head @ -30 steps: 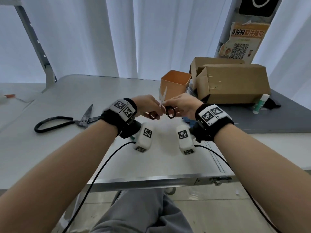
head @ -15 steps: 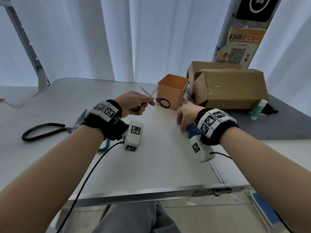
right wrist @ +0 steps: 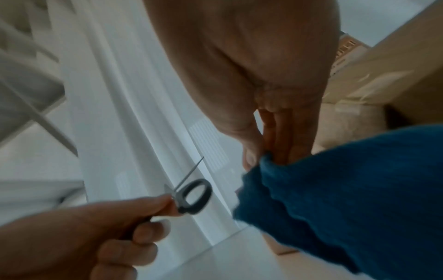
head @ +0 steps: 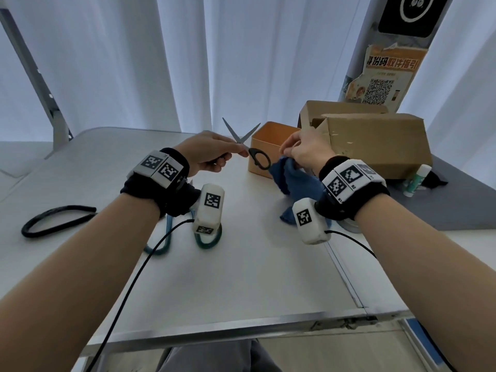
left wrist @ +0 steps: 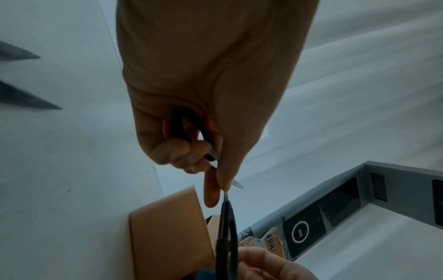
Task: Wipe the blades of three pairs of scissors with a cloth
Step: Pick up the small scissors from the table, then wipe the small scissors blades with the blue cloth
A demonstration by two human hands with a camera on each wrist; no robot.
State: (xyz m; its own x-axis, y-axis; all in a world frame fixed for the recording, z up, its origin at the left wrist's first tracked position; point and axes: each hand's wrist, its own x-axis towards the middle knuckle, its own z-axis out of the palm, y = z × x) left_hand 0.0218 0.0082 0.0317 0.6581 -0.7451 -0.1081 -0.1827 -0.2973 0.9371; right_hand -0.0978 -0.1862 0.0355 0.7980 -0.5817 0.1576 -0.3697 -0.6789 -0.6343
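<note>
My left hand (head: 214,154) grips one black handle of the small scissors (head: 243,138) above the table, blades spread in a V pointing up. The free handle ring (head: 259,158) hangs toward the right. In the left wrist view the fingers (left wrist: 182,151) curl round the handle, and the free ring (left wrist: 226,236) points away. My right hand (head: 300,151) pinches the blue cloth (head: 292,181), lifted beside the scissors; the cloth (right wrist: 335,189) drapes down from the fingertips. Large black scissors (head: 56,218) lie at the left. Teal-handled scissors (head: 208,241) lie under my left wrist, mostly hidden.
An orange box (head: 271,146) stands just behind the hands. Cardboard boxes (head: 375,140) sit at the back right, with a glue stick (head: 416,181) on a grey mat. The table's front edge (head: 214,326) runs below my arms. White curtains hang behind.
My right hand has picked the blue cloth up off the table and raised it beside the scissors. The left hand has lifted the scissors, their blades spread wider.
</note>
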